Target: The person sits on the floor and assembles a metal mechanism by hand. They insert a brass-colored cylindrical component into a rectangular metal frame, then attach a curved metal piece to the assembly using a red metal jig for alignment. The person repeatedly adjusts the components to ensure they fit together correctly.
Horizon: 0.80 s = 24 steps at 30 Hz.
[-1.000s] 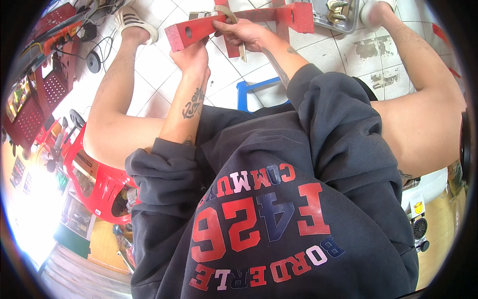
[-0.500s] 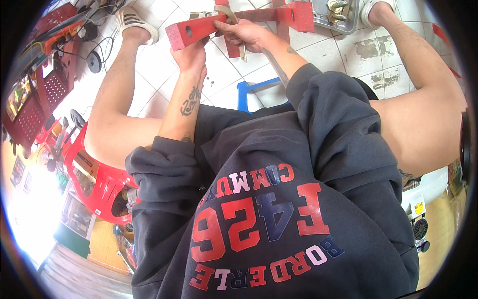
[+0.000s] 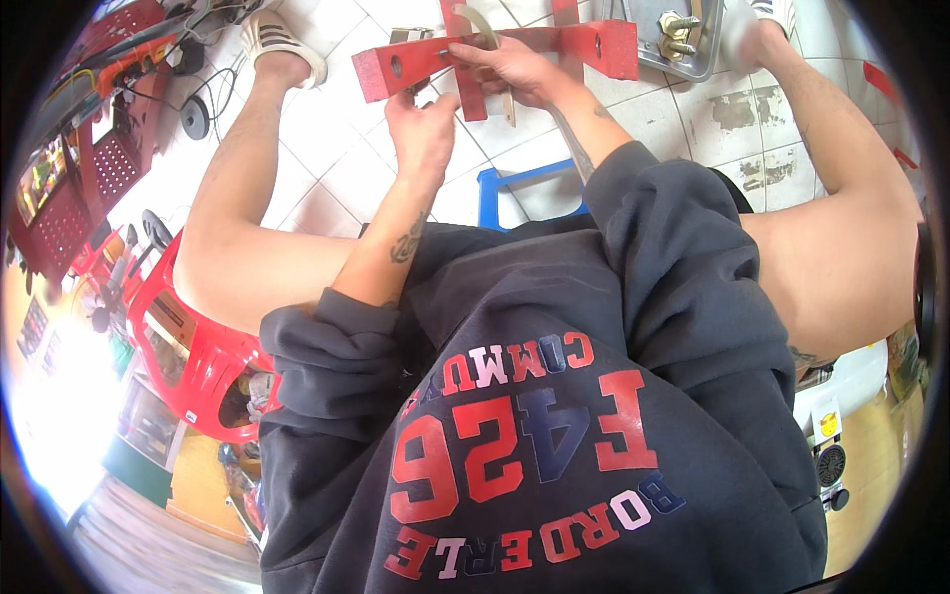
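A red metal frame (image 3: 421, 64) with round holes in its beam lies across the far middle. My right hand (image 3: 520, 71) is over the beam, its thumb and index finger pinched at a small thin metal piece against the red face. A curved tan strip (image 3: 508, 109) passes by the right hand, its lower end hanging below it. My left hand (image 3: 424, 137) is just under the beam's left part, with fingers curled up beside a small metal part; whatever they grip is too small to name.
Right of the frame, a grey metal tray (image 3: 701, 61) holds brass-coloured fittings (image 3: 678, 35). A blue stool frame (image 3: 490, 203) stands between my legs. A red plastic chair (image 3: 203, 371) is at the left, near a dark red perforated rack (image 3: 69, 233) and loose cables.
My left hand has come off the beam's left end and moved right and nearer me. The right hand stays at the beam, and the whole view has shifted slightly.
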Tool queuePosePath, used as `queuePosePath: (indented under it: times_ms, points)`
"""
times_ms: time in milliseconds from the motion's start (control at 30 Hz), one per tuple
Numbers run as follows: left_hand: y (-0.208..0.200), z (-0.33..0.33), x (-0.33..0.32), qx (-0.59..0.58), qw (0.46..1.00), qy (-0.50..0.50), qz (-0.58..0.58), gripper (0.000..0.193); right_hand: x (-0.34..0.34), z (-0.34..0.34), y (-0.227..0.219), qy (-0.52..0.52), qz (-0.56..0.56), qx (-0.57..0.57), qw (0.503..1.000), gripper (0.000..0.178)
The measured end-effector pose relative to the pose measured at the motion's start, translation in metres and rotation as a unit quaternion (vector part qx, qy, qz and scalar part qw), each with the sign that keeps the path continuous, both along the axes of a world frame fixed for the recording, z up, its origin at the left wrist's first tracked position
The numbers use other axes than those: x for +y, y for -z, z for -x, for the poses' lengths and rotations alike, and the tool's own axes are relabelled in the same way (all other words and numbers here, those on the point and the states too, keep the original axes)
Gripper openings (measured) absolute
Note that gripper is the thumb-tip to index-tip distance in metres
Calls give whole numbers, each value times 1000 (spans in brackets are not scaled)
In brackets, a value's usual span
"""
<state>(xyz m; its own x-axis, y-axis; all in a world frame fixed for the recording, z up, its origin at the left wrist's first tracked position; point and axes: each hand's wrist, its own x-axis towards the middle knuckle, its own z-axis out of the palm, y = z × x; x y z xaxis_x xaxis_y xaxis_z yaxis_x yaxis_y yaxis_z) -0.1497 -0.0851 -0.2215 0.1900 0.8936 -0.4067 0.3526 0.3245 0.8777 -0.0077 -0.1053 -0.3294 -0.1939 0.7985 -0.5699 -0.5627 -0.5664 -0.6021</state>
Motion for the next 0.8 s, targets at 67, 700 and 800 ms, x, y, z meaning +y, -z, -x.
queuePosePath:
  times_ms: [67, 700, 800]
  points:
    - [-3, -11, 5, 30, 996, 19, -82, 32, 4, -2, -13, 59, 14, -45, 997, 41]
    - [1, -20, 1, 35, 990, -128, -51, 23, 94, 16, -8, 246, 0, -127, 961, 41]
    - [-5, -16, 0, 29, 993, -113, -30, 25, 98, 13, -14, 239, 17, -101, 966, 43]
